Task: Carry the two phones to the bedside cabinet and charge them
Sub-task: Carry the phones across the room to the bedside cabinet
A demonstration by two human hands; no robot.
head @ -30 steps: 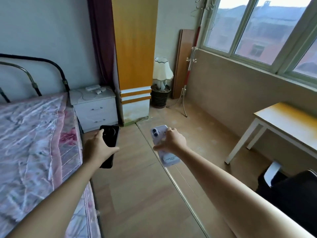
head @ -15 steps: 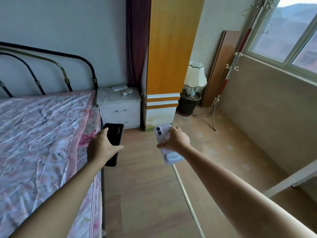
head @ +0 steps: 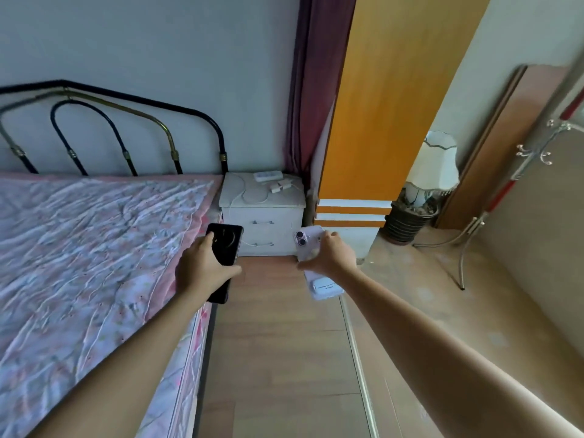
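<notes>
Black phone (head: 225, 254) is gripped in the left hand (head: 202, 268), fingers closed round its lower half, camera side up, held over the edge of the bed (head: 94, 248). Lilac phone (head: 311, 248) is clasped likewise in the right hand (head: 331, 257), above the wooden floor (head: 284, 358). Both are short of the white bedside cabinet (head: 262, 216), on whose top lie a power strip (head: 268, 175) and white charging cables (head: 252, 197).

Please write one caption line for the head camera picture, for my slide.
Left hand holds a black phone, right hand a purple phone, facing the white bedside cabinet.
</notes>
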